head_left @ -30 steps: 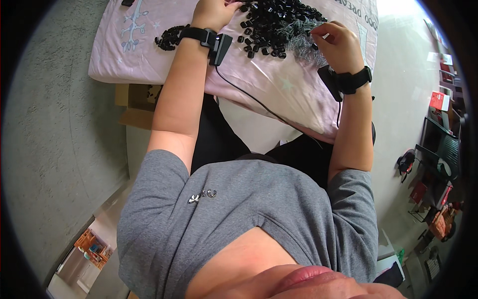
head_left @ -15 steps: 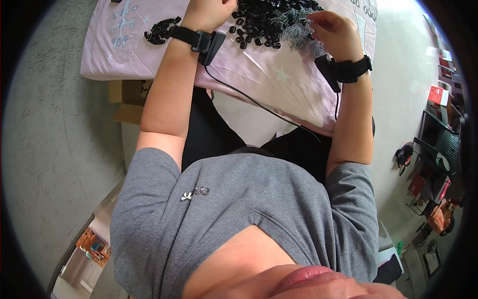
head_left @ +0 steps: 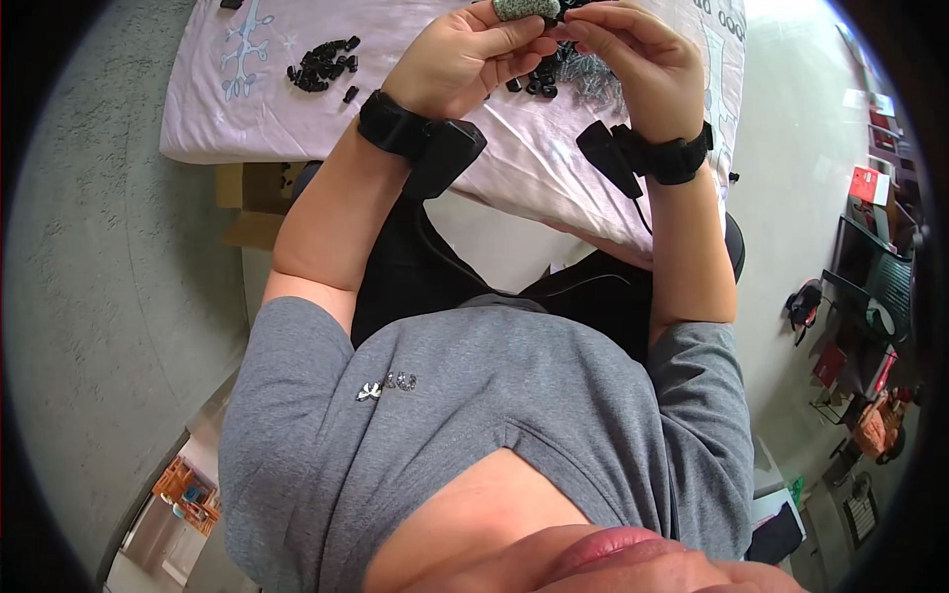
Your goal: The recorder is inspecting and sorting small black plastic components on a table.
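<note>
Speckled piece [head_left: 526, 9]: grey-green, rounded, at the left hand's [head_left: 457, 61] fingertips
Black pieces [head_left: 540, 85]: small, glossy, partly hidden behind both hands
Loose cluster [head_left: 322, 67]: black bits, left on pink cloth [head_left: 247, 128]
Clear pieces [head_left: 595, 81]: thin, tangled, below the right hand [head_left: 660, 64]
Left fingers: curled at speckled piece; grip unclear
Right fingers: bent close together; hold unclear

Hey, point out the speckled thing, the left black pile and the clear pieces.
Speckled thing [head_left: 526, 9]: head view, its visible middle.
Left black pile [head_left: 321, 67]: head view, near its middle.
Clear pieces [head_left: 593, 77]: head view, middle of the visible heap.
</note>
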Motion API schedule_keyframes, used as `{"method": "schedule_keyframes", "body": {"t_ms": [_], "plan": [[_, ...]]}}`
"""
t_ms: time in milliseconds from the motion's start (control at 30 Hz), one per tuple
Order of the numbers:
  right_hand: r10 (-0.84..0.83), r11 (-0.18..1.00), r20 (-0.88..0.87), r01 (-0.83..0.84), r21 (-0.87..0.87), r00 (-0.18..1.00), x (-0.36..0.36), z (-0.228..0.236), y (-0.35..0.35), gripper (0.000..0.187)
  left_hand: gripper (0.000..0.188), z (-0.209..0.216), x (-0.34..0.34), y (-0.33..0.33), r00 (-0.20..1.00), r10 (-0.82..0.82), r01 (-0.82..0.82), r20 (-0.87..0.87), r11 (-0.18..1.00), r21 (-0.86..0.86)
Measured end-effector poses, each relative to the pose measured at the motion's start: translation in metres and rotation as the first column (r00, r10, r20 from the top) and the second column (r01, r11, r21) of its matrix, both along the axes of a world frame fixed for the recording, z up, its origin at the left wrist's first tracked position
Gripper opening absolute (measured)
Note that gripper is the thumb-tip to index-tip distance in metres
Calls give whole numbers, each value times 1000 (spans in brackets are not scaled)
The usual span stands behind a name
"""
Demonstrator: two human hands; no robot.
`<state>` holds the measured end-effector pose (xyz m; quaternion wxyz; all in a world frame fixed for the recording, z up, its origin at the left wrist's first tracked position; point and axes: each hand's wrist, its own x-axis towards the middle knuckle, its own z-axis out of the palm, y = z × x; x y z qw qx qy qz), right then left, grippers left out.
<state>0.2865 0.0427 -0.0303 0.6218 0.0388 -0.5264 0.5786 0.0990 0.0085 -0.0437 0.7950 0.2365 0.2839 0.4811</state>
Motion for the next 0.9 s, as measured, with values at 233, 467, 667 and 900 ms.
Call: {"method": "schedule_keyframes", "body": {"t_ms": [233, 467, 667, 900], "plan": [[-120, 880, 548, 344, -327, 828, 23, 10, -22, 7, 19, 7, 3, -5, 1000, 0, 0, 29, 1000, -7], [-94, 898, 532, 303, -320, 841, 19, 7, -19, 6, 20, 6, 5, -6, 1000, 20, -20, 18, 1000, 3], [-380, 868, 648, 497, 3, 660, 19, 6, -20, 16, 21, 2, 15, -7, 977, 156, -128, -145, 975, 181], [-651, 727, 698, 511, 459, 299, 11, 23, -31, 9, 20, 2, 14, -9, 957, 205, -156, -204, 959, 236]]}}
